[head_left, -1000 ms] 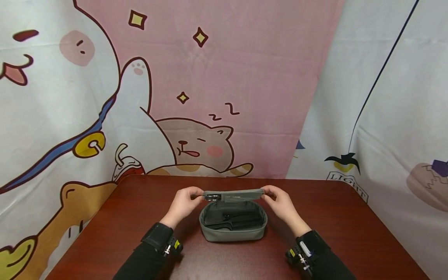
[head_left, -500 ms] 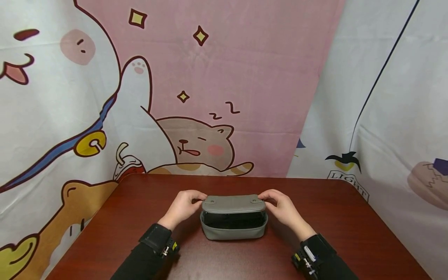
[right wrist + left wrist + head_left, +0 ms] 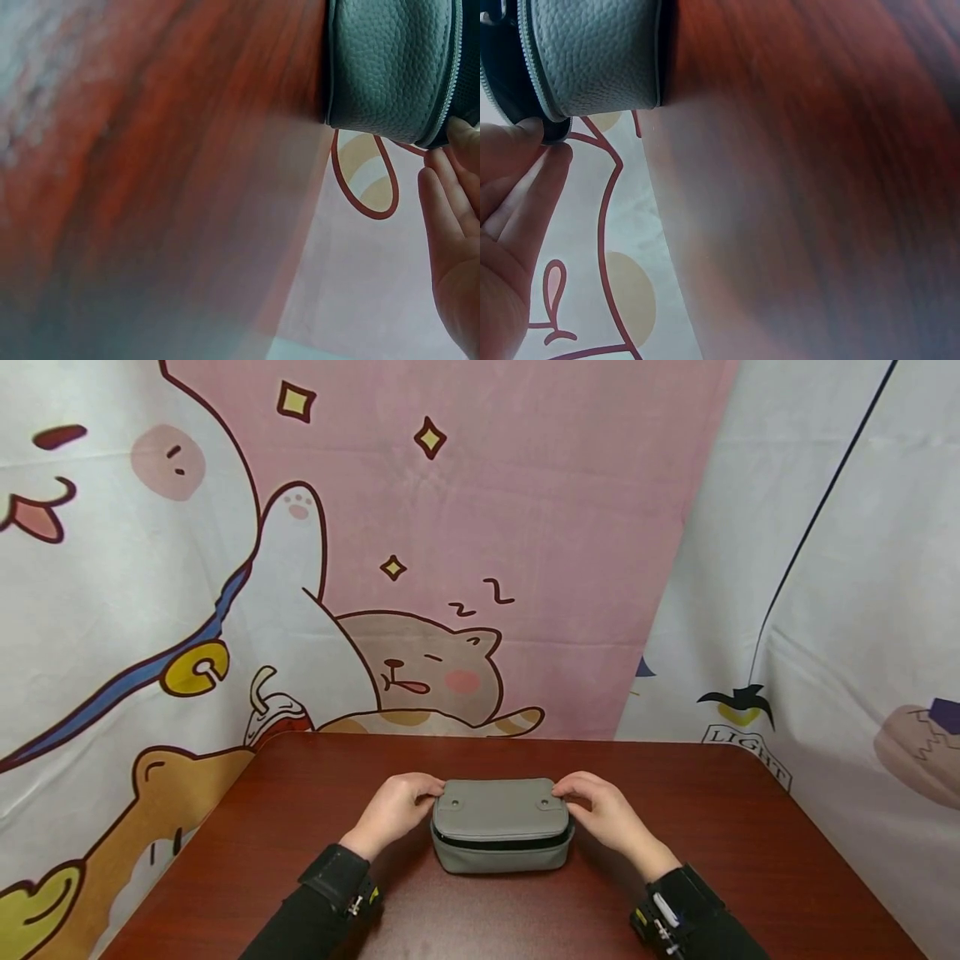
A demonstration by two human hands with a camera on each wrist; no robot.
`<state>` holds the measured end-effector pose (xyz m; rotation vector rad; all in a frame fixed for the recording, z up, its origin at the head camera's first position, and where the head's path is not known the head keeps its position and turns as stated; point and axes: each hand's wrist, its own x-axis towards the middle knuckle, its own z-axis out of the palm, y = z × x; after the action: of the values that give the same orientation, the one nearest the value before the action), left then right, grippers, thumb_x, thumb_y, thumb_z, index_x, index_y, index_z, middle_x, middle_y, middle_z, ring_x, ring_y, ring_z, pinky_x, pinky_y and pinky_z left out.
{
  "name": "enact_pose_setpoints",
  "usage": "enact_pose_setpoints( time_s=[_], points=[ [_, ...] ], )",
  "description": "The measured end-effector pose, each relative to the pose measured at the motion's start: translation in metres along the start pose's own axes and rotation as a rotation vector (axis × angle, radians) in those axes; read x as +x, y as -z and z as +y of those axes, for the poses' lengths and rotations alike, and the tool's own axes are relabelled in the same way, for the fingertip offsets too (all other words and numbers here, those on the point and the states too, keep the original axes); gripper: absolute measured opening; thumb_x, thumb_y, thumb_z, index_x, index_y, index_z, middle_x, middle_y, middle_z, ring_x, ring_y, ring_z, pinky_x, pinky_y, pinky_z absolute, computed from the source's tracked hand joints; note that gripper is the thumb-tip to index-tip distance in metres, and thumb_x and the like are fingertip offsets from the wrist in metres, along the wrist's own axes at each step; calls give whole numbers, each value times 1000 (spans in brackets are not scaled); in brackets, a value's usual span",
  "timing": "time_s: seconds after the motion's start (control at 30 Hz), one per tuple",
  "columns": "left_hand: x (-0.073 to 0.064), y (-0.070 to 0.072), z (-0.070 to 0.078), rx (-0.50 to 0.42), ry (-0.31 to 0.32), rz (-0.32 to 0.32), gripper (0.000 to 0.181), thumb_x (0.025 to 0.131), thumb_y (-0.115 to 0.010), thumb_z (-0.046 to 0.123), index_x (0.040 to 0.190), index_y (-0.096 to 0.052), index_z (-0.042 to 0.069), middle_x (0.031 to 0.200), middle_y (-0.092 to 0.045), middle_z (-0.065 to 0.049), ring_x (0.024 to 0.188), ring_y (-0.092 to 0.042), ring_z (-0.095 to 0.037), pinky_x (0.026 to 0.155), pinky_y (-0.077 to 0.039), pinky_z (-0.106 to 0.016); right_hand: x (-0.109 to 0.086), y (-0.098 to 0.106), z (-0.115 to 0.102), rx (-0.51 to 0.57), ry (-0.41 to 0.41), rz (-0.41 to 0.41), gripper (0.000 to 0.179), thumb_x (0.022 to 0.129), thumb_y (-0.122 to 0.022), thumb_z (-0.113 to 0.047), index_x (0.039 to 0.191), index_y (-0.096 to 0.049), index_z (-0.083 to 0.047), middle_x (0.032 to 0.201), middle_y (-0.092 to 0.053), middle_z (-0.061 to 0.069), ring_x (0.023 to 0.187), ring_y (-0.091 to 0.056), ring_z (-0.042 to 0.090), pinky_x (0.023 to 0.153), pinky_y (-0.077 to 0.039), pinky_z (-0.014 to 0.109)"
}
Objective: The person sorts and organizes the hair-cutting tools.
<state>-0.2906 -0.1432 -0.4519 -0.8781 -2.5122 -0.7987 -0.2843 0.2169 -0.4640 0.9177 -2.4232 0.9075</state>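
Note:
A grey zip case (image 3: 501,810) with a pebbled, leather-like surface sits on the table, its lid lowered over the base with a thin dark gap along the front. My left hand (image 3: 395,810) pinches the lid's edge at the case's left end. At the opposite end, my right hand (image 3: 609,814) pinches the lid's edge between thumb and fingers. Zip teeth run along the case side (image 3: 600,56) in the left wrist view, and an unfastened zip edge also shows beside the case wall (image 3: 390,67) in the right wrist view. The contents are hidden beneath the lid.
A dark reddish-brown table (image 3: 337,756) bears the case. Behind it hangs a cloth backdrop (image 3: 570,527) with cartoon animals, which meets the table's far edge.
The lid, held up by both hands a second ago with dark items visible inside, has swung forward and down over the base. Both hands have kept their hold at its ends.

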Motion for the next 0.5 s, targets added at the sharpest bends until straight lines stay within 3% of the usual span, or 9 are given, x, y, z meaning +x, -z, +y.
enact_pose_setpoints(
  time_s=[0.5],
  points=[
    [-1,-3,3,116,-67,-6,18,81,-77,-5,95,-78,6,103,-74,-4,98,-69,-19,83,-55,-35,1,3,-2,-61,-7,-61,36,77,-79,10,105,-72,-12,110,-65,-2,103,-63,18,85,-54,40]
  ],
)
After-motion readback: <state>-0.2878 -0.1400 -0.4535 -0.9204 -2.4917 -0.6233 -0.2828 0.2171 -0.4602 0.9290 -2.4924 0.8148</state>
